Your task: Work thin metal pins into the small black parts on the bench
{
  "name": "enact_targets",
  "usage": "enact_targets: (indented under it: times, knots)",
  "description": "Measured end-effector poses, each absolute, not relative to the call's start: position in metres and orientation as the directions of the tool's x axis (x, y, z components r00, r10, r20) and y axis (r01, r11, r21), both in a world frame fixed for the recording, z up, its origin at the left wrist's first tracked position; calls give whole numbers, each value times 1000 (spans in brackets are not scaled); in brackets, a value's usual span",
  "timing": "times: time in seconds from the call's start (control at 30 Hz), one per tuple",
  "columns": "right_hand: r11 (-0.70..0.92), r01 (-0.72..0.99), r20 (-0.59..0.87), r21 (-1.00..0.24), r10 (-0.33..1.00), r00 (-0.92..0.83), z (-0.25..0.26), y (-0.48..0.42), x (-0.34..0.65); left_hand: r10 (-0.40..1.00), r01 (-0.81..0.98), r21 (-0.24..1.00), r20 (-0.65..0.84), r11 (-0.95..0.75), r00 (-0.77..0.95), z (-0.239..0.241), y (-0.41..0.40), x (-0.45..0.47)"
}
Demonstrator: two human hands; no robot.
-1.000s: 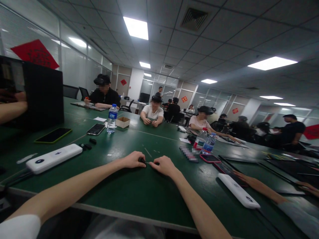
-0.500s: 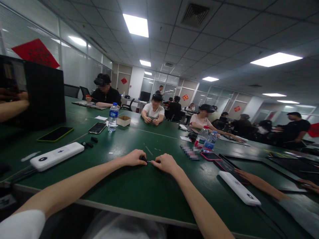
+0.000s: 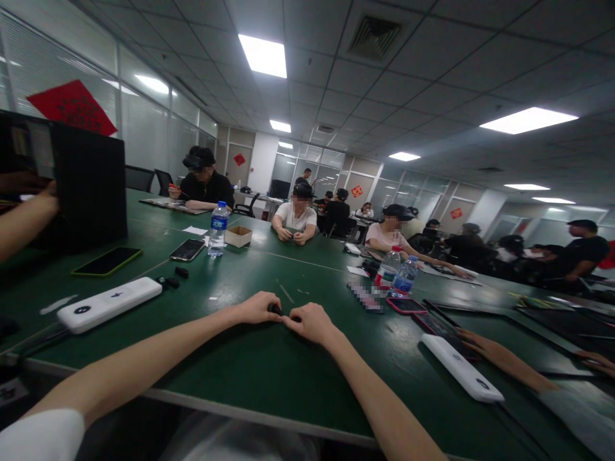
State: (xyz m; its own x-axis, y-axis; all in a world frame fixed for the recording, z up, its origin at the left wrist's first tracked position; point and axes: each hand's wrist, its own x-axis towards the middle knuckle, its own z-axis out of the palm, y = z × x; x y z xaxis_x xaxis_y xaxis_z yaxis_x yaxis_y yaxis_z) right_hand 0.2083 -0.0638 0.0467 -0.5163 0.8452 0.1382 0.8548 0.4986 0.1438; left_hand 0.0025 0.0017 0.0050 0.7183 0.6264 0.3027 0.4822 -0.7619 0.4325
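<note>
My left hand (image 3: 258, 308) is closed around a small black object (image 3: 275, 309) a little above the green table. Only the object's dark end shows past the fingers, so its kind is unclear. My right hand (image 3: 311, 324) is curled, its thumb and finger pinched together and meeting the left fingertips. Whatever lies in that pinch is too small to make out.
The green table (image 3: 230, 378) carries white power banks (image 3: 113, 305) (image 3: 461, 368) at both sides. Phones (image 3: 108, 261), water bottles (image 3: 218, 229) and an open cardboard box (image 3: 239, 236) stand farther off. A neighbour's hand (image 3: 490, 350) rests at right; other people sit around.
My right hand has moved slightly left, up against the left fingers. The thin light-coloured piece seen between the hands before is now hidden. My left hand still grips the black object.
</note>
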Motion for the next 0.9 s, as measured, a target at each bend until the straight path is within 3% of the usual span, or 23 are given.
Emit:
enact_targets:
  times: [0.17, 0.33, 0.6, 0.9]
  knots:
    - [445, 878, 170, 174, 865, -472, 51, -63, 212, 629, 492, 421, 302, -762, 716, 8, -1, 3]
    - [378, 904, 97, 200, 910, -402, 55, -61, 223, 632, 499, 417, 293, -760, 717, 9, -2, 3]
    - [381, 903, 43, 200, 917, -396, 52, -61, 218, 622, 479, 431, 298, -764, 724, 7, 0, 2]
    - [365, 909, 89, 199, 917, -388, 54, -59, 222, 630, 487, 439, 281, -755, 724, 10, -3, 2]
